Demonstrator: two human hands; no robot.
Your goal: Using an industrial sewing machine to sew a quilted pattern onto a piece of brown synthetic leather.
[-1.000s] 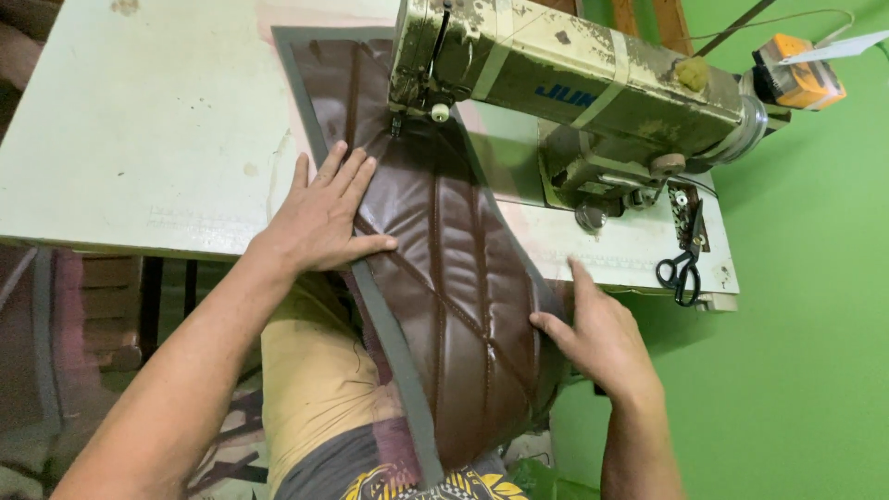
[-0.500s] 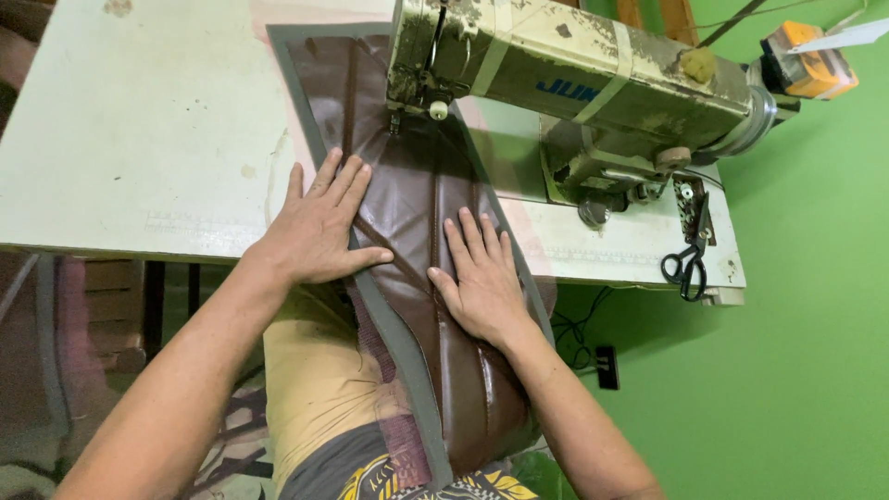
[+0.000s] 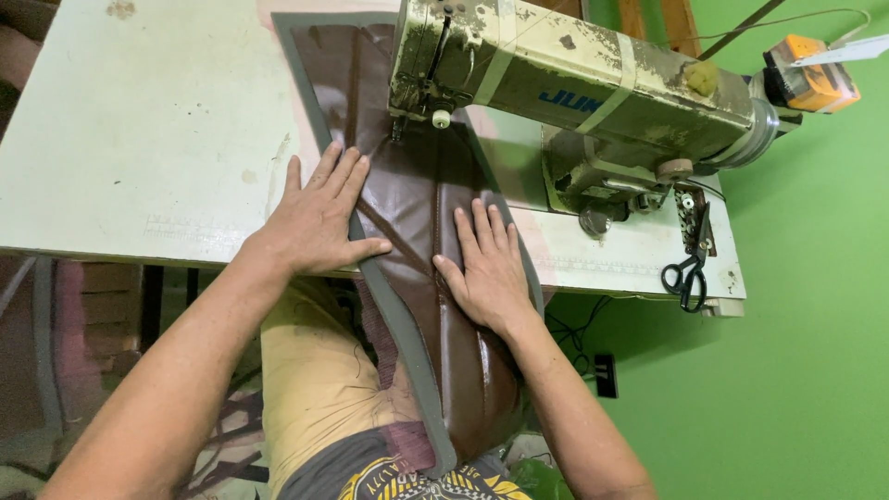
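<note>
Both hands are down flat on the work: the left hand [image 3: 319,220] lies spread, palm down, fingers fanned, straddling the grey border of the brown leather panel [image 3: 421,199] with its thumb stretched across onto the brown, while the right hand [image 3: 488,266] presses flat on the panel's right half, fingers together and pointing up toward the needle, just beside the centre seam. Neither hand pinches anything; both simply press the material to the surface [image 3: 139,139]. The panel is a long, glossy brown piece with stitched ribs and a grey edging strip [image 3: 400,324]; it runs from the far side of the pale, scuffed surface, under the head of the sewing machine [image 3: 574,93], and hangs off the near edge over the person's lap. The machine is an old, cream-green body with worn paint, pale tape wrapped around it in bands, and a small blue printed mark on its side. At its right end sits an orange box-shaped device [image 3: 810,79] with a white strip across it. Black-handled scissors [image 3: 687,268] lie at the right edge of the surface, well apart from the hands. Behind, a bright green wall [image 3: 806,370] carries a dark wall socket [image 3: 604,375] low down.
</note>
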